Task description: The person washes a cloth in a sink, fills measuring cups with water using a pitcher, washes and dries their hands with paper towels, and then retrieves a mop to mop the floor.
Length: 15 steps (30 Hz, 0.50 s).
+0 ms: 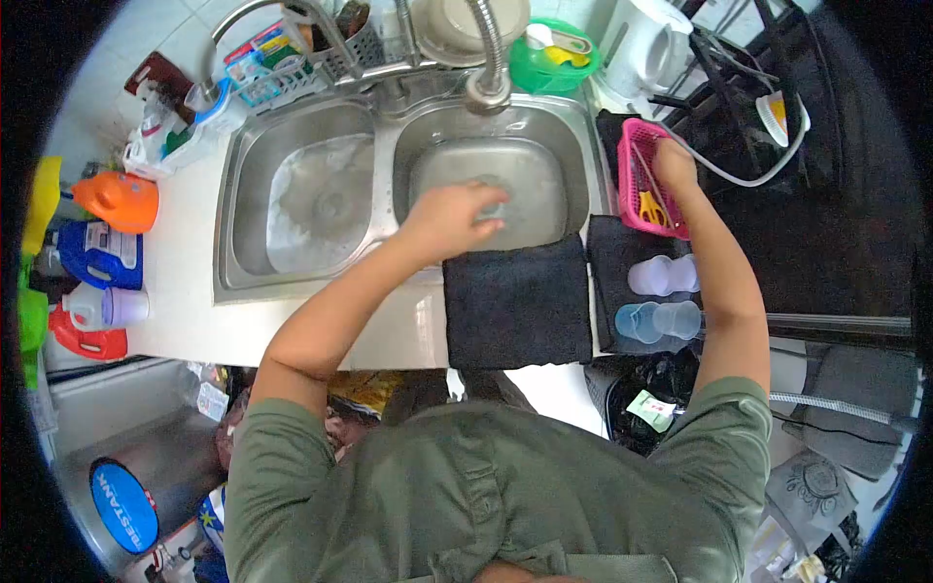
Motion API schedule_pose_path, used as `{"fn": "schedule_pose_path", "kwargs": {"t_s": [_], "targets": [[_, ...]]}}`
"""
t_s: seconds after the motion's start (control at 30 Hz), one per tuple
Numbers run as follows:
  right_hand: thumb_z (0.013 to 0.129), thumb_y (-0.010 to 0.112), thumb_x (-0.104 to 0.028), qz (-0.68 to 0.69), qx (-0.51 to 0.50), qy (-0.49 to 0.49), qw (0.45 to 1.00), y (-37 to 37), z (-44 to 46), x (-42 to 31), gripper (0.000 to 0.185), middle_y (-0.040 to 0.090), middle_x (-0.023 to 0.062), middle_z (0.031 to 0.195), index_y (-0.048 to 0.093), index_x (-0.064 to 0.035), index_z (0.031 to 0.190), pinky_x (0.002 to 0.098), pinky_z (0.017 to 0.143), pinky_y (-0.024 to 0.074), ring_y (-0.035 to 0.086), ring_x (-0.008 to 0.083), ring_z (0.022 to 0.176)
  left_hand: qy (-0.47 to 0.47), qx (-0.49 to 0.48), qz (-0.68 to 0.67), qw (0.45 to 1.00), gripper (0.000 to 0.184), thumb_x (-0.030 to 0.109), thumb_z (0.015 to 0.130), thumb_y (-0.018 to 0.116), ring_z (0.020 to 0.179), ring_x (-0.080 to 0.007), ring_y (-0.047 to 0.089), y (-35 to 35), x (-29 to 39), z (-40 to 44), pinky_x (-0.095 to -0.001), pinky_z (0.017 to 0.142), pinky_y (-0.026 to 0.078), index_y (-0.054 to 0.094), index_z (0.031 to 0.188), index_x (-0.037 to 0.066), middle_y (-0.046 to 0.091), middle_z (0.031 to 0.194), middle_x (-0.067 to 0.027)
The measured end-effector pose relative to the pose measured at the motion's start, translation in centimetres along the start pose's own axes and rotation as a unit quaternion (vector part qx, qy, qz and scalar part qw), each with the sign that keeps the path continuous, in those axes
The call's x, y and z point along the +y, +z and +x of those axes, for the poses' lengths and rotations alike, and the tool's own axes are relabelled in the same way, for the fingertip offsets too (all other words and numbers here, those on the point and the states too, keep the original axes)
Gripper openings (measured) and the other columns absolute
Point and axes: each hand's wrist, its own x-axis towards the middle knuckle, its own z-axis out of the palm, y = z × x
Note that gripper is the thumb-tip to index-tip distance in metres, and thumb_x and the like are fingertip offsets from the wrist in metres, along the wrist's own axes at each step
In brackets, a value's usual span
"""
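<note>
My left hand (455, 222) hovers over the front of the right sink basin (544, 194), its fingers apart and nothing in it. At the right, my right hand (674, 167) grips the right side of a pink basket (630, 185), which holds yellow-handled scissors (651, 208) and something long and thin. The basket rests beside the sink, partly on a dark cloth. A black cloth (518, 306) hangs over the counter's front edge below my left hand. Two purple cups (663, 276) and two clear bluish cups (659, 321) lie on another dark cloth (609, 255).
The left basin (330, 204) has suds in it. A flexible faucet (488, 89) hangs over the right basin. Behind stand a green bowl (552, 70) and a white kettle (641, 49). Orange (119, 201) and blue (100, 255) bottles line the left side.
</note>
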Motion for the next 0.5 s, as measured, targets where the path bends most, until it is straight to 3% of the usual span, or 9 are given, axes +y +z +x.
{"fn": "schedule_pose_path", "kwargs": {"t_s": [0.1, 0.27, 0.33, 0.37, 0.4, 0.43, 0.5], "targets": [[0.076, 0.042, -0.010, -0.002, 0.039, 0.008, 0.999, -0.9, -1.1, -0.8, 0.020, 0.060, 0.0208, 0.086, 0.060, -0.0020, 0.082, 0.0438, 0.069, 0.0474, 0.059, 0.0348, 0.083, -0.032, 0.051, 0.015, 0.998, 0.030, 0.022, 0.072, 0.062, 0.075, -0.0252, 0.059, -1.2, -2.7, -2.2, -0.0339, 0.067, 0.047, 0.058, 0.100, 0.011, 0.060, 0.096, -0.0081], [0.077, 0.046, -0.012, -0.017, 0.035, -0.044, 0.998, -4.5, -5.1, -3.5, 0.017, 0.060, 0.0196, 0.080, 0.059, -0.0015, 0.075, 0.0442, 0.066, 0.0469, 0.059, 0.0354, 0.074, -0.096, 0.097, 0.047, 0.990, 0.028, 0.021, 0.072, 0.063, 0.075, -0.0237, 0.059, -5.2, -4.7, -7.1, -0.0329, 0.067, 0.047, 0.060, 0.098, 0.011, 0.060, 0.097, -0.0087], [0.077, 0.046, -0.010, -0.060, 0.004, -0.057, 0.997, -7.5, -7.0, -5.4, 0.015, 0.060, 0.0192, 0.079, 0.059, -0.0016, 0.077, 0.0436, 0.064, 0.0473, 0.059, 0.0351, 0.074, -0.170, 0.111, 0.076, 0.976, 0.027, 0.021, 0.073, 0.062, 0.074, -0.0231, 0.059, -7.4, -5.1, -9.2, -0.0334, 0.067, 0.047, 0.059, 0.098, 0.010, 0.060, 0.096, -0.0091], [0.076, 0.047, -0.009, -0.088, -0.041, -0.010, 0.995, -8.3, -7.0, -6.2, 0.014, 0.059, 0.0183, 0.078, 0.058, -0.0022, 0.079, 0.0438, 0.064, 0.0470, 0.059, 0.0348, 0.074, -0.188, 0.128, 0.082, 0.970, 0.027, 0.021, 0.073, 0.062, 0.074, -0.0231, 0.059, -8.1, -5.7, -10.2, -0.0334, 0.067, 0.047, 0.059, 0.098, 0.010, 0.060, 0.096, -0.0091], [0.076, 0.047, -0.009, -0.030, 0.062, -0.063, 0.996, -9.9, -8.0, -7.7, 0.013, 0.059, 0.0167, 0.077, 0.058, -0.0034, 0.081, 0.0436, 0.064, 0.0471, 0.059, 0.0345, 0.075, -0.188, 0.151, 0.071, 0.968, 0.027, 0.021, 0.073, 0.062, 0.074, -0.0231, 0.059, -8.7, -6.2, -11.3, -0.0335, 0.067, 0.047, 0.059, 0.098, 0.009, 0.060, 0.096, -0.0094], [0.074, 0.050, -0.007, -0.007, 0.080, -0.053, 0.995, -11.0, -8.1, -9.3, 0.010, 0.059, 0.0161, 0.074, 0.058, -0.0040, 0.079, 0.0437, 0.062, 0.0460, 0.058, 0.0352, 0.076, -0.188, 0.174, 0.059, 0.965, 0.027, 0.021, 0.074, 0.062, 0.073, -0.0230, 0.058, -9.2, -6.8, -12.4, -0.0335, 0.067, 0.046, 0.059, 0.098, 0.008, 0.060, 0.095, -0.0096], [0.073, 0.054, -0.004, 0.150, 0.114, -0.155, 0.970, -14.1, -9.4, -13.4, 0.004, 0.058, 0.0145, 0.070, 0.056, -0.0027, 0.076, 0.0380, 0.057, 0.0452, 0.059, 0.0292, 0.066, -0.206, 0.177, 0.043, 0.962, 0.027, 0.020, 0.073, 0.063, 0.075, -0.0216, 0.059, -9.4, -7.4, -13.6, -0.0307, 0.066, 0.046, 0.060, 0.096, 0.006, 0.060, 0.095, -0.0106]]}}
